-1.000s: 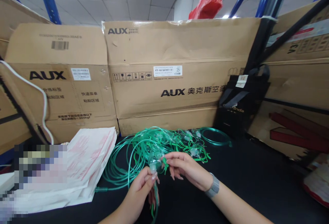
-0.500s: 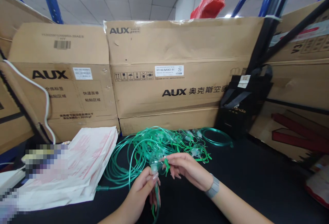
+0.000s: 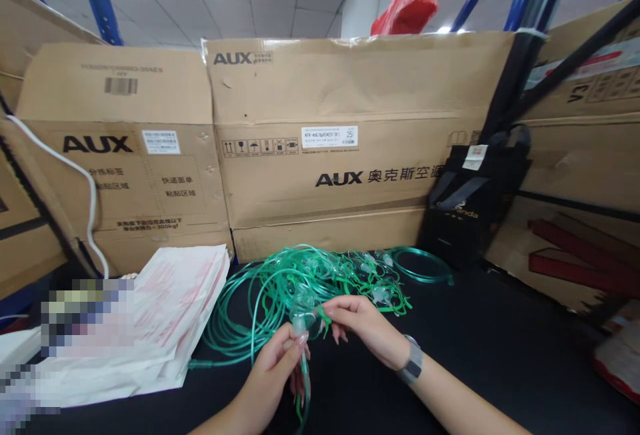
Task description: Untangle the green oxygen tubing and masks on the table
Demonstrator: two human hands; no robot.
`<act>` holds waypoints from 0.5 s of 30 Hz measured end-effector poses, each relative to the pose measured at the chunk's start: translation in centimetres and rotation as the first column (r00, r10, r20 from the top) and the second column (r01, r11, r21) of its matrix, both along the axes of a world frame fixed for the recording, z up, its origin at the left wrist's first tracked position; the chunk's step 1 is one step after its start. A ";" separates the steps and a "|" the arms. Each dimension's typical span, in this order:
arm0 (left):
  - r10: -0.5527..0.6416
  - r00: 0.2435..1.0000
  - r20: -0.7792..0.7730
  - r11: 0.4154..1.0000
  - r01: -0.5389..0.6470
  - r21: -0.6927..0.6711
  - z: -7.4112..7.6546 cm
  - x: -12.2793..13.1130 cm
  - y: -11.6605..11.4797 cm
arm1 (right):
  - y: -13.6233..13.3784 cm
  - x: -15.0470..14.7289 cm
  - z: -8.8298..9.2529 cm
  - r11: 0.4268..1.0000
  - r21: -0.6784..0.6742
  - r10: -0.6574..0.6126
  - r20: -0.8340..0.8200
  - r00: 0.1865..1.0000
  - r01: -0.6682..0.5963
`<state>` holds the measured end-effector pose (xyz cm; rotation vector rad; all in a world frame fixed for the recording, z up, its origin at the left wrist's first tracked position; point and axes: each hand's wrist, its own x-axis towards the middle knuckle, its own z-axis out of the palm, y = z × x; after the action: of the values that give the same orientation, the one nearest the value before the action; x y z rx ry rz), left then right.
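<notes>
My left hand (image 3: 285,355) is closed around the white connector at the base of a clear green oxygen mask (image 3: 303,308). Green tubing (image 3: 307,388) hangs below from that connector, partly hidden by the fingers. Thumb and fingertips of my right hand (image 3: 357,322) pinch the green elastic strap (image 3: 324,315) at the mask's right side. Just behind the hands lies a tangled heap of coiled green tubing (image 3: 235,315), with more clear masks (image 3: 383,295) and green straps to its right.
Stacked white printed paper bags (image 3: 170,315) lie at the left of the black tabletop (image 3: 450,355). Large cardboard boxes (image 3: 320,202) wall off the back. A black carry bag (image 3: 465,222) stands at the back right, near one separate tubing coil (image 3: 425,265).
The mask has tilted slightly and shows more of its body above my left hand. My right hand has shifted a little and keeps its pinch on the strap.
</notes>
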<state>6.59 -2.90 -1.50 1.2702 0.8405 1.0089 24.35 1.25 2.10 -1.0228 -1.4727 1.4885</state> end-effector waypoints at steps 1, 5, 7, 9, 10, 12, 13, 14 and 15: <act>0.000 1.000 -0.004 1.000 0.000 0.004 0.0 0.0 0.0 | 0.0 0.0 -0.1 1.000 0.011 -0.004 0.018 1.000 0.004; 0.020 1.000 -0.010 1.000 -0.020 0.009 0.2 -0.1 -0.3 | 0.1 0.0 -0.2 0.999 0.036 -0.015 0.055 0.998 0.013; 0.032 0.999 -0.018 0.999 -0.032 0.004 0.3 -0.1 -0.3 | 0.1 -0.1 -0.2 0.999 0.041 -0.015 0.057 0.998 0.013; 0.055 0.998 -0.029 0.998 -0.056 -0.008 0.4 0.0 -0.3 | 0.0 -0.2 -0.3 0.999 0.051 -0.009 0.065 0.998 0.006; 0.072 0.997 -0.030 0.997 -0.072 -0.017 0.3 0.0 -0.2 | 0.0 -0.3 -0.3 0.998 0.057 -0.004 0.070 0.998 0.000; 0.107 0.994 -0.032 0.994 -0.108 -0.025 0.1 0.1 0.1 | -0.1 -0.4 -0.5 0.997 0.073 0.009 0.084 0.996 -0.015; 0.122 0.992 -0.037 0.992 -0.122 -0.024 0.0 0.1 0.2 | -0.1 -0.5 -0.6 0.996 0.087 0.012 0.095 0.995 -0.021; 0.132 0.990 -0.048 0.991 -0.133 -0.019 -0.1 0.1 0.3 | -0.1 -0.5 -0.7 0.994 0.108 0.011 0.108 0.994 -0.023; 0.137 0.989 -0.063 0.990 -0.139 -0.014 -0.3 0.1 0.4 | -0.2 -0.5 -0.8 0.991 0.136 0.003 0.125 0.992 -0.020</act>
<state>6.72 -2.50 -1.77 1.2460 0.9946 1.0731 23.85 1.08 1.29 -1.0401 -1.6472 1.3321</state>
